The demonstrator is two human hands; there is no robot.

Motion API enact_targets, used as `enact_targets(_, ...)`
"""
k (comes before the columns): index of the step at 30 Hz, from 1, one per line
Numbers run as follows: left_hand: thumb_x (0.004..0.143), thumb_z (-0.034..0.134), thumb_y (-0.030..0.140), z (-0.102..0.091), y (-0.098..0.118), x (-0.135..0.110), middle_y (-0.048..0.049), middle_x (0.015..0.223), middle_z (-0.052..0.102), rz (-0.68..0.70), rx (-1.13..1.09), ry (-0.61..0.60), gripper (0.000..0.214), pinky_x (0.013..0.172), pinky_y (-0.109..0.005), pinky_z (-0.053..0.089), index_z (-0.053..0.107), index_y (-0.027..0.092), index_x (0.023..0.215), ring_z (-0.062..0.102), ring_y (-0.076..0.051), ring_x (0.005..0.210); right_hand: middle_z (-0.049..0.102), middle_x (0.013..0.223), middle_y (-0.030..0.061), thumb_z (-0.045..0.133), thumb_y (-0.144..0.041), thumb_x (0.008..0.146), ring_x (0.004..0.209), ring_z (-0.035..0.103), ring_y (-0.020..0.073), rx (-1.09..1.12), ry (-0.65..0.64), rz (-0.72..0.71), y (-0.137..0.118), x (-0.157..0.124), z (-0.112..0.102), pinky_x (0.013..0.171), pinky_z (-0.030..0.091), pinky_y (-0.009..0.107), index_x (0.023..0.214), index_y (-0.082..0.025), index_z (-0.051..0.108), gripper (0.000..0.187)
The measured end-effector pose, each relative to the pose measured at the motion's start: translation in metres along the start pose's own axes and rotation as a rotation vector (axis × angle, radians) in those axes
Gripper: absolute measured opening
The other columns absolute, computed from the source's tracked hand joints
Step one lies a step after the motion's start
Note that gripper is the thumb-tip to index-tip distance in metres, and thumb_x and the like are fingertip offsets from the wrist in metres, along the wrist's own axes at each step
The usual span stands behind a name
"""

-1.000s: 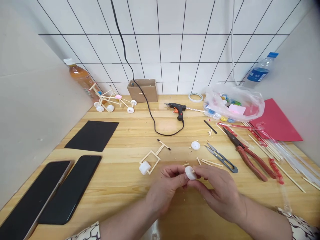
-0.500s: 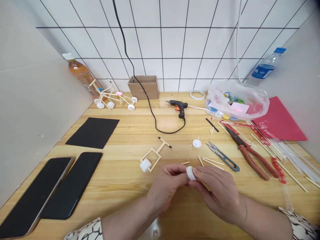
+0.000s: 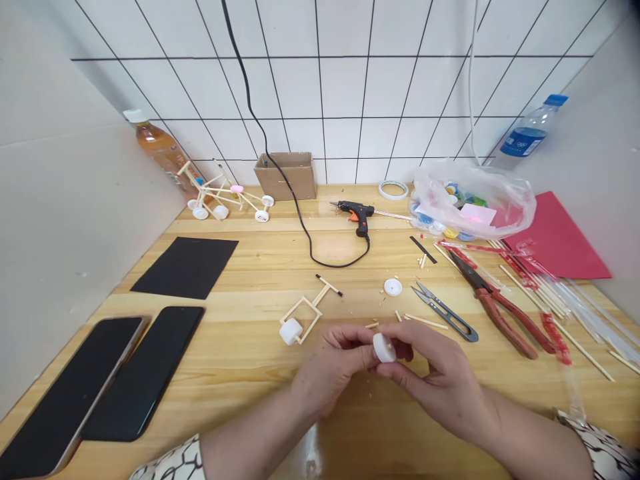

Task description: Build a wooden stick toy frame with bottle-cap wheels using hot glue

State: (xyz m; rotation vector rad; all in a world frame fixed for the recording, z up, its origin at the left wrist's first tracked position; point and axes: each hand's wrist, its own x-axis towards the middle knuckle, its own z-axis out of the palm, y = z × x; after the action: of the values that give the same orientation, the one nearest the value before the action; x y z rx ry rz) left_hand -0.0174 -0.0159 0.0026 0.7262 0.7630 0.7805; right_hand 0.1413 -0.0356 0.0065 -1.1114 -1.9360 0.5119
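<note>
A white bottle cap (image 3: 384,348) is up off the table near the front, pinched by my left hand (image 3: 334,363) between thumb and fingers. My right hand (image 3: 434,373) curves round its other side, with the thumb at the cap's lower rim and the fingers at the upper edge. A small light-coloured bit shows at the cap's face. Just left of my hands lies a small stick frame (image 3: 314,305) with a white cap piece (image 3: 291,331) on one corner and black tips on its crossbar. A lone white cap (image 3: 393,287) rests farther back.
Thread snips (image 3: 445,313), red-handled pliers (image 3: 493,307) and loose sticks (image 3: 425,322) lie to the right. A glue gun (image 3: 356,215) with its cord, a cardboard box (image 3: 286,176) and a plastic bag of caps (image 3: 470,200) stand behind. Two phones (image 3: 143,373) lie left.
My right fingers have loosened and spread from the cap, showing more of its face. The cap has tilted a little. My left hand has hardly moved.
</note>
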Motion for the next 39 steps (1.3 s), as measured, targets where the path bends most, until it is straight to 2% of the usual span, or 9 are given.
enact_targets(4, 0.065, 0.075, 0.024, 0.0007, 0.0009, 0.0001, -0.0011, 0.062, 0.066, 0.010, 0.003, -0.023, 0.008, 0.064, -0.021, 0.041, 0.073, 0.016, 0.066, 0.054, -0.010, 0.061, 0.065, 0.075, 0.0016, 0.062, -0.019, 0.079, 0.064, 0.059, 0.0125, 0.000, 0.004, -0.080, 0.0031, 0.0000, 0.0003, 0.057, 0.050, 0.024, 0.103, -0.022, 0.059, 0.024)
enact_targets(13, 0.062, 0.077, 0.024, 0.0016, -0.0013, 0.0001, -0.0019, 0.063, 0.067, 0.010, -0.030, -0.001, 0.010, 0.065, -0.021, 0.042, 0.073, 0.016, 0.063, 0.056, -0.012, 0.063, 0.067, 0.078, 0.0025, 0.061, -0.018, 0.079, 0.067, 0.062, 0.0133, -0.024, 0.017, -0.123, 0.0037, -0.0016, 0.0018, 0.059, 0.053, 0.025, 0.106, -0.022, 0.058, 0.028)
enact_targets(17, 0.062, 0.077, 0.024, 0.0013, -0.0011, -0.0006, -0.0017, 0.063, 0.068, 0.014, -0.066, -0.030, 0.009, 0.066, -0.021, 0.043, 0.073, 0.016, 0.064, 0.056, -0.011, 0.064, 0.068, 0.086, 0.0056, 0.062, -0.016, 0.079, 0.076, 0.064, 0.0152, -0.038, 0.010, -0.153, 0.0048, -0.0026, 0.0018, 0.067, 0.054, 0.028, 0.109, -0.021, 0.056, 0.031)
enact_targets(22, 0.061, 0.077, 0.023, 0.0000, -0.0036, -0.0006, -0.0011, 0.060, 0.067, -0.002, -0.069, -0.013, 0.010, 0.058, -0.018, 0.038, 0.073, 0.014, 0.063, 0.053, -0.009, 0.059, 0.069, 0.090, 0.0078, 0.059, -0.015, 0.080, 0.080, 0.064, 0.0162, -0.034, -0.008, -0.190, 0.0058, -0.0035, 0.0006, 0.069, 0.054, 0.029, 0.112, -0.019, 0.055, 0.033)
enact_targets(30, 0.059, 0.077, 0.022, -0.0016, -0.0059, -0.0002, -0.0009, 0.057, 0.065, -0.008, -0.069, 0.020, 0.011, 0.056, -0.019, 0.036, 0.071, 0.013, 0.061, 0.050, -0.008, 0.057, 0.068, 0.090, 0.0085, 0.058, -0.016, 0.081, 0.080, 0.064, 0.0163, -0.052, 0.002, -0.203, 0.0046, -0.0038, 0.0000, 0.069, 0.054, 0.028, 0.111, -0.018, 0.055, 0.030)
enact_targets(39, 0.058, 0.078, 0.023, -0.0001, -0.0077, -0.0005, -0.0023, 0.060, 0.066, -0.020, -0.084, 0.044, 0.013, 0.057, -0.020, 0.037, 0.071, 0.013, 0.062, 0.053, -0.010, 0.059, 0.068, 0.089, 0.0094, 0.060, -0.013, 0.079, 0.081, 0.063, 0.0157, -0.070, 0.013, -0.211, 0.0050, -0.0051, 0.0011, 0.072, 0.053, 0.027, 0.109, -0.014, 0.056, 0.030)
